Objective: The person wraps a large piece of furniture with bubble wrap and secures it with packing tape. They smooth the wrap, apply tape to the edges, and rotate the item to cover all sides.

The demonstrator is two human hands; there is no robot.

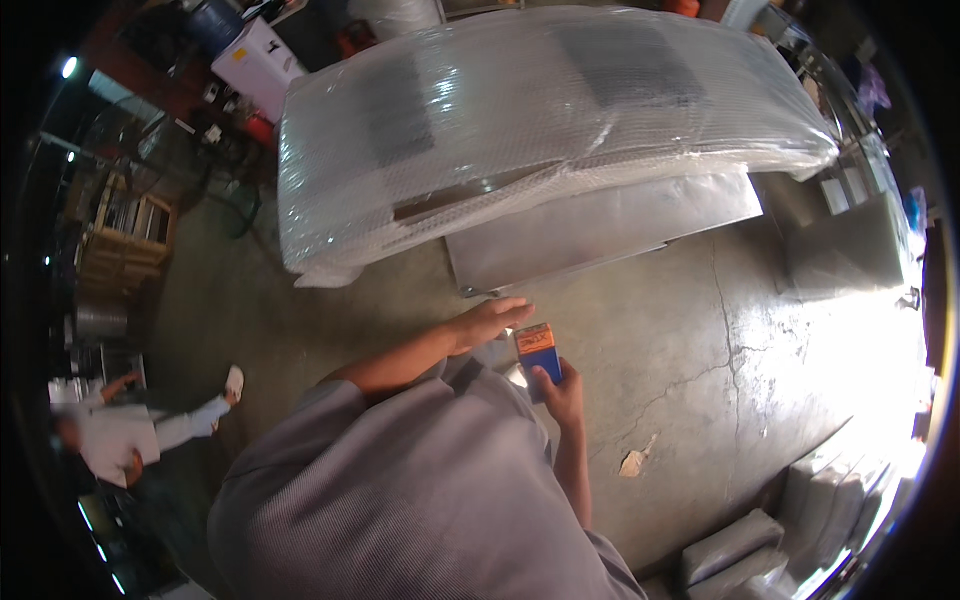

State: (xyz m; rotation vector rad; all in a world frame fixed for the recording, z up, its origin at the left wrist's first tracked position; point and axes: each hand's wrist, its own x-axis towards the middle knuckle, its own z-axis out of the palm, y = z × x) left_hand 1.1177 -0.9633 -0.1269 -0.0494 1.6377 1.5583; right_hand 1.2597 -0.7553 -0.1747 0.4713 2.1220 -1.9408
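My right hand (pixel 562 392) grips a small blue box-shaped thing with an orange end (pixel 540 358), holding it upright in front of my body. Its thumb lies across the blue part. Marks show on the orange end, but the exact kind of thing cannot be made out. Just left of it, my left hand (pixel 490 322) reaches forward with fingers stretched out and nothing visible in them. Beyond both hands stands a long, large object wrapped in bubble wrap (pixel 500 100), with a flat grey metal panel (pixel 600 228) low along its near side.
A person (pixel 120 440) walks at the left. Wooden crates (pixel 125 235) stand behind them. Wrapped blocks (pixel 735 545) lie at the lower right, and a wrapped box (pixel 850 245) stands at the right. A torn brown scrap (pixel 636 460) lies on the cracked concrete floor (pixel 670 400).
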